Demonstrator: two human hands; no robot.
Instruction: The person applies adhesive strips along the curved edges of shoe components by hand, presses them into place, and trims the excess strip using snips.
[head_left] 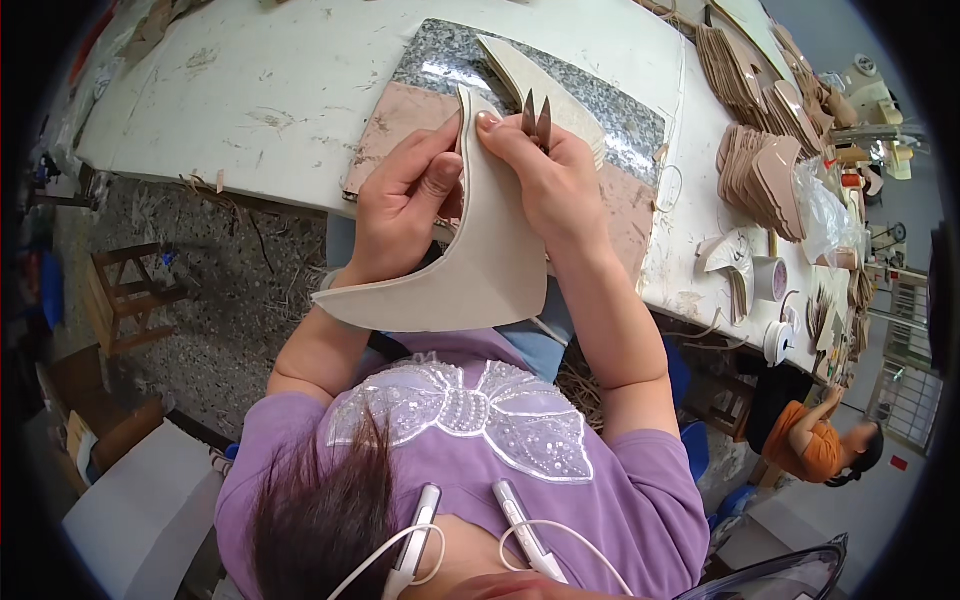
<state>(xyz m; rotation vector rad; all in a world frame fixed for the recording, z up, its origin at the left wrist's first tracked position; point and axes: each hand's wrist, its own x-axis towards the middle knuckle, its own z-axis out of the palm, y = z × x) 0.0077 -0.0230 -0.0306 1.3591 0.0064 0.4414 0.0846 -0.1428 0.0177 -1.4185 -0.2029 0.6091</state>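
A curved beige sheet piece point(490, 250), like a leather boot panel with a narrow top and a pointed lower tip, hangs between my hands above the table's near edge. My left hand point(405, 205) is closed on its inner curved edge, close to the top. Against the upper face press the thumb and fingers of my right hand point(560, 185). That same hand also keeps a small pair of scissors point(537, 122) in its grip, the two pointed blades sticking up and slightly apart. Behind, similar pale pieces point(530, 78) lie on a speckled stone slab point(430, 62).
Stacks of brown cut pieces point(765, 175) line the table's right side, with a clear plastic bag point(825, 215), a tape roll point(770, 278) and a white spool point(778, 342). A wooden stool point(130, 295) stands at left. A person in orange point(805, 440) is at far right.
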